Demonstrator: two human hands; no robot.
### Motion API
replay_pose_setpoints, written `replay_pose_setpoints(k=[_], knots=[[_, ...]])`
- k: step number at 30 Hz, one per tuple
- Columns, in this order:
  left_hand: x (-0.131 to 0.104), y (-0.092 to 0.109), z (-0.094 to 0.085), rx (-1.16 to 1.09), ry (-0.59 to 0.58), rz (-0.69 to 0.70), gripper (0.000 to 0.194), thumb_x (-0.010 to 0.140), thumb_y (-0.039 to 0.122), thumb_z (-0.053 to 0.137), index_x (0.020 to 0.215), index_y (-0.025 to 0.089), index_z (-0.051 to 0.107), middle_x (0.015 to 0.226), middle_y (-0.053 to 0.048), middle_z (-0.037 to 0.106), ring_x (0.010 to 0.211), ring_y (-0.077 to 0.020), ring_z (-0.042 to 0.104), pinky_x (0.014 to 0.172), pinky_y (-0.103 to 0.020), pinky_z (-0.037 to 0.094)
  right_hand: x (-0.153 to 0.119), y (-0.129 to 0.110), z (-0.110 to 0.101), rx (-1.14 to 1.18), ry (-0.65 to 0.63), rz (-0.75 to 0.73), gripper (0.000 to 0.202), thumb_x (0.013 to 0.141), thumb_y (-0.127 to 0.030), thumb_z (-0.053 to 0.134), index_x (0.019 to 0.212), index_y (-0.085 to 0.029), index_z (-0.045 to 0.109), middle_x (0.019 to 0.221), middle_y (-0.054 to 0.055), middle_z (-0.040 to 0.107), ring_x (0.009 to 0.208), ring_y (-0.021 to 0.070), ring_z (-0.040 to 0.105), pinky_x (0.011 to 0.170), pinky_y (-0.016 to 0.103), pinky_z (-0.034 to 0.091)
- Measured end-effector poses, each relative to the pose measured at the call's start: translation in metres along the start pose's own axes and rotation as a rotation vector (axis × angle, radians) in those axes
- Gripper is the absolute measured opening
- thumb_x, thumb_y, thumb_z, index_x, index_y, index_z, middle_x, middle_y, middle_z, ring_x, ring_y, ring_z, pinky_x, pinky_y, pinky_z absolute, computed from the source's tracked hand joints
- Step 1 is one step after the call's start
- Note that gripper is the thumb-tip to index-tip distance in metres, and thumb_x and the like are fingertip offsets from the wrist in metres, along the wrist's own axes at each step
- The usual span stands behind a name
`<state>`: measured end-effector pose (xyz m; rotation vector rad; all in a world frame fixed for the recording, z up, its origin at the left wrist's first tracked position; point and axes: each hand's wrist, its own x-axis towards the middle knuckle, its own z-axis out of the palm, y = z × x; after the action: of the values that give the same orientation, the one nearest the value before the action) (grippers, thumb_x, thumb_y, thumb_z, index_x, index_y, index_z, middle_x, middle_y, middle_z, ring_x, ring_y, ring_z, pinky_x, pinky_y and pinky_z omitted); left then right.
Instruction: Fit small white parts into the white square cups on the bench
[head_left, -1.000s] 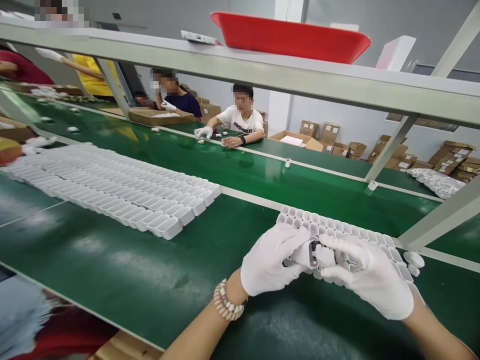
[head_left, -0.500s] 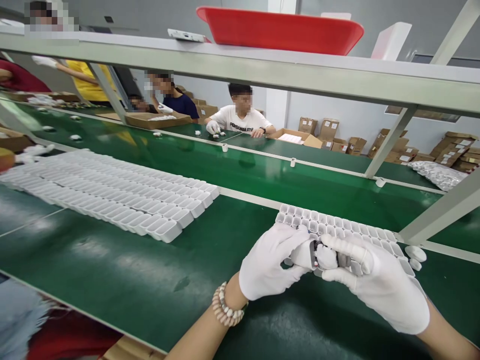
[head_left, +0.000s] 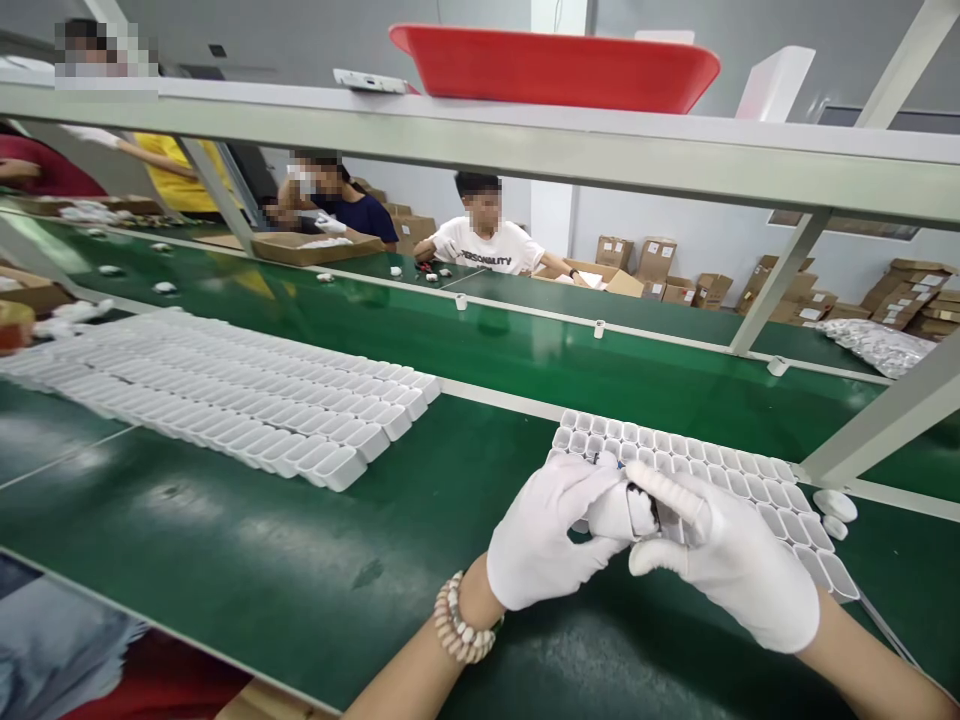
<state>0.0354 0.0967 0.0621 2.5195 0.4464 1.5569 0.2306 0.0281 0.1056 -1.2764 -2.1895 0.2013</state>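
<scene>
My left hand (head_left: 547,535), in a white glove, grips a small white plastic housing (head_left: 611,512) by its side, fingers above and thumb below. Its mouth faces right, where a white insert with dark edges (head_left: 643,510) sits partly inside. At that end my gloved right hand (head_left: 739,560) pinches the insert, index finger over the top and thumb beneath. A bit of blue and dark wire shows at the top by my left fingertips. Both hands are above the near edge of a block of open white cups (head_left: 795,525); they hide part of it.
A larger array of white cups (head_left: 330,465) covers the left of the green bench (head_left: 360,570). White round caps (head_left: 835,505) lie by the right post. Overhead runs a shelf with a red tray (head_left: 555,70). Beyond the green conveyor (head_left: 517,345), co-workers sit beside cardboard boxes.
My right hand has moved left, closer to my left hand, and the insert is now deeper in the housing. Small parts on the conveyor have shifted right. The co-worker opposite reaches into a box.
</scene>
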Motion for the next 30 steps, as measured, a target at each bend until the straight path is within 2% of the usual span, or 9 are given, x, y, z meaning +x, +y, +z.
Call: replay_pose_setpoints(k=[2, 4, 9, 15, 17, 19, 23, 27, 30], knots=[[0.000, 0.000, 0.001, 0.010, 0.038, -0.030, 0.051, 0.074, 0.018, 0.072, 0.121, 0.017, 0.052, 0.104, -0.008, 0.066, 0.091, -0.0194, 0.061, 0.081, -0.036, 0.053, -0.002, -0.001, 0.004, -0.014, 0.088, -0.006, 0.074, 0.082, -0.048, 0.067, 0.147, -0.032, 0.034, 0.107, 0.003, 0.069, 0.094, 0.0207, 0.069, 0.080, 0.030, 0.061], [-0.001, 0.000, 0.002, 0.024, 0.074, -0.044, 0.053, 0.073, 0.020, 0.075, 0.121, 0.017, 0.052, 0.102, -0.007, 0.066, 0.091, -0.0192, 0.060, 0.081, -0.036, 0.053, -0.004, -0.004, 0.008, -0.057, 0.158, -0.006, 0.076, 0.084, -0.049, 0.064, 0.149, -0.036, 0.027, 0.119, 0.002, 0.067, 0.106, 0.0217, 0.066, 0.086, 0.031, 0.059], [-0.005, 0.002, 0.007, 0.036, 0.125, -0.117, 0.053, 0.071, 0.021, 0.078, 0.119, 0.018, 0.054, 0.097, -0.006, 0.064, 0.088, -0.0186, 0.059, 0.077, -0.034, 0.053, -0.008, -0.011, 0.023, -0.185, 0.245, -0.066, 0.067, 0.095, -0.049, 0.046, 0.152, -0.029, 0.018, 0.104, 0.006, 0.072, 0.091, 0.0218, 0.071, 0.071, 0.031, 0.062], [-0.007, 0.009, 0.013, -0.003, 0.153, -0.187, 0.047, 0.073, 0.022, 0.075, 0.116, 0.020, 0.056, 0.099, -0.006, 0.065, 0.086, -0.0183, 0.060, 0.072, -0.033, 0.054, -0.006, -0.017, 0.027, -0.162, 0.118, 0.015, 0.055, 0.095, -0.041, 0.051, 0.142, -0.016, 0.038, 0.093, 0.008, 0.071, 0.076, 0.0196, 0.069, 0.065, 0.030, 0.060], [-0.007, 0.010, 0.014, -0.005, 0.163, -0.178, 0.046, 0.074, 0.022, 0.074, 0.117, 0.021, 0.056, 0.100, -0.006, 0.065, 0.087, -0.0184, 0.060, 0.074, -0.033, 0.055, -0.005, -0.018, 0.027, -0.137, 0.092, 0.039, 0.052, 0.093, -0.038, 0.054, 0.138, -0.016, 0.042, 0.094, 0.008, 0.070, 0.075, 0.0197, 0.068, 0.063, 0.031, 0.059], [-0.007, 0.011, 0.016, -0.001, 0.177, -0.157, 0.046, 0.077, 0.025, 0.073, 0.118, 0.020, 0.055, 0.099, -0.006, 0.065, 0.085, -0.0181, 0.060, 0.075, -0.033, 0.055, -0.004, -0.017, 0.027, -0.117, 0.129, 0.047, 0.045, 0.091, -0.035, 0.056, 0.132, -0.019, 0.047, 0.093, 0.007, 0.070, 0.076, 0.0196, 0.067, 0.064, 0.031, 0.058], [-0.008, 0.006, 0.021, 0.044, 0.124, -0.051, 0.047, 0.084, 0.027, 0.065, 0.126, 0.017, 0.047, 0.097, -0.008, 0.063, 0.083, -0.0174, 0.060, 0.072, -0.030, 0.056, -0.002, -0.014, 0.024, -0.117, 0.170, 0.059, 0.021, 0.088, -0.023, 0.054, 0.109, -0.023, 0.060, 0.075, 0.002, 0.066, 0.063, 0.0168, 0.061, 0.058, 0.031, 0.052], [-0.011, -0.003, 0.019, 0.160, 0.059, 0.083, 0.051, 0.090, 0.029, 0.058, 0.134, 0.013, 0.038, 0.099, -0.012, 0.063, 0.083, -0.0179, 0.061, 0.070, -0.029, 0.057, 0.000, -0.012, 0.018, -0.082, 0.097, -0.049, 0.035, 0.085, -0.016, 0.053, 0.119, -0.022, 0.056, 0.079, 0.003, 0.067, 0.066, 0.0167, 0.059, 0.061, 0.032, 0.050], [-0.014, -0.010, 0.015, 0.239, 0.007, 0.167, 0.042, 0.088, 0.018, 0.056, 0.128, 0.014, 0.042, 0.098, -0.011, 0.064, 0.083, -0.0177, 0.062, 0.067, -0.027, 0.056, 0.002, -0.014, 0.015, 0.000, 0.072, -0.094, 0.030, 0.081, -0.013, 0.053, 0.109, -0.021, 0.058, 0.083, 0.002, 0.068, 0.069, 0.0158, 0.060, 0.064, 0.030, 0.050]])
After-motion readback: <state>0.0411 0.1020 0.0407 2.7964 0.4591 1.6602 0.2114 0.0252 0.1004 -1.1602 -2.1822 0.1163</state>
